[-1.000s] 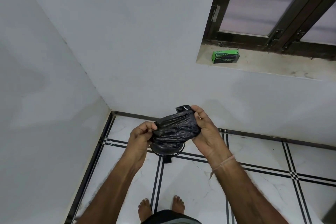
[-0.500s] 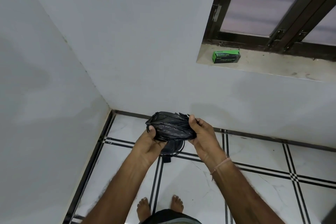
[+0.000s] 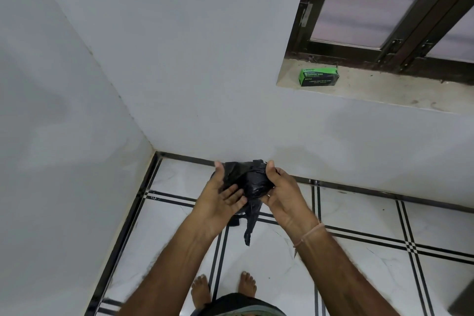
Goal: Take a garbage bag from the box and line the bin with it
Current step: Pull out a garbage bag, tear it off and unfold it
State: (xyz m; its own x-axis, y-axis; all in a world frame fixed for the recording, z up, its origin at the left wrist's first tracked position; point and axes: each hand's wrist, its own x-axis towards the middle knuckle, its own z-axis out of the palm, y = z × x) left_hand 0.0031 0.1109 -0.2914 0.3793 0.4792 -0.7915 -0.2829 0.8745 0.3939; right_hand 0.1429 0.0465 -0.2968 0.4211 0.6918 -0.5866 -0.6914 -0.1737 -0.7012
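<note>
A crumpled black garbage bag (image 3: 252,182) is bunched between both hands above the floor. My right hand (image 3: 280,191) grips its right side with thumb on top. My left hand (image 3: 220,195) holds the left side, thumb on the upper edge and fingers spread flat under the bag. A twisted tail of the bag (image 3: 250,228) hangs down between my wrists. The green garbage bag box (image 3: 319,77) lies on the window sill at the upper right. The bin (image 3: 234,222) is almost wholly hidden under my hands and the bag; only a small dark part shows.
I stand barefoot in a room corner with white walls on the left and ahead. The floor (image 3: 359,215) has white tiles with black stripes. The stone window sill (image 3: 384,90) juts from the wall under a dark-framed window (image 3: 395,7).
The bag has been turned and loosened: a tail now hangs down from it. My left hand's fingers have opened out under it. Both hands sit slightly lower in view.
</note>
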